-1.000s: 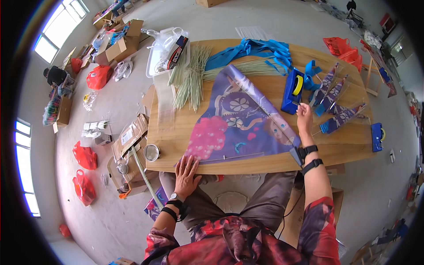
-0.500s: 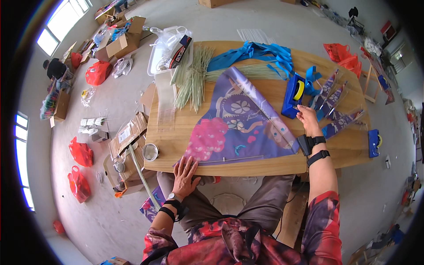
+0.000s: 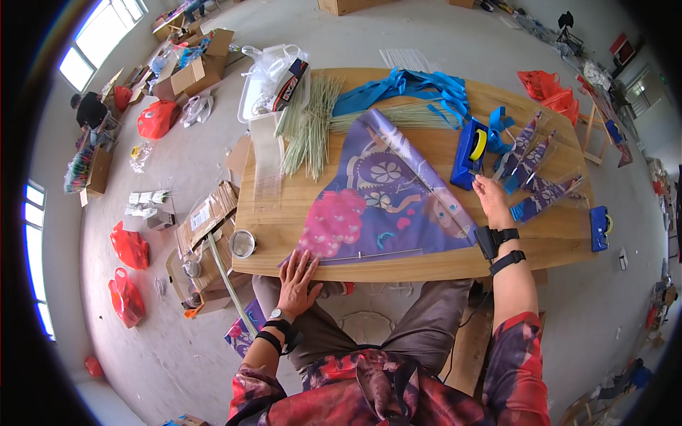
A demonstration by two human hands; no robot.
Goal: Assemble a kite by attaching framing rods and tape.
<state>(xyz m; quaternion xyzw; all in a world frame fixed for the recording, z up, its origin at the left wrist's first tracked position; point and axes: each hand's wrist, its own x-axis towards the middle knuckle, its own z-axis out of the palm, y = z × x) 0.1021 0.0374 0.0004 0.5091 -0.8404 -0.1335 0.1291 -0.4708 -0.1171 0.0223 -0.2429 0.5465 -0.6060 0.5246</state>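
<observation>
A purple printed fabric sheet [image 3: 355, 209] with pink and white patterns lies on the wooden table [image 3: 540, 238]. Its right side is folded over, and a thin white rod [image 3: 383, 253] lies along its near edge. My left hand [image 3: 298, 282] rests flat, fingers spread, on the sheet's near left corner. At the near end of a blue tape dispenser [image 3: 463, 157] with a yellow roll [image 3: 479, 145], the thumb and fingers of my right hand [image 3: 491, 199] are pinched together, apparently on the tape's end; the clear tape itself is hard to see.
Thin pale sticks [image 3: 312, 128] and blue fabric strips [image 3: 408, 92] lie at the table's far side. Folded purple pieces [image 3: 533, 170] are on the right, near a second blue dispenser [image 3: 600, 228]. A small round container [image 3: 242, 244] stands at the left edge, with a cardboard box [image 3: 206, 220] beyond.
My right hand has shifted slightly nearer and to the left, still pinched at the dispenser's near end. The left hand stays flat on the fabric sheet.
</observation>
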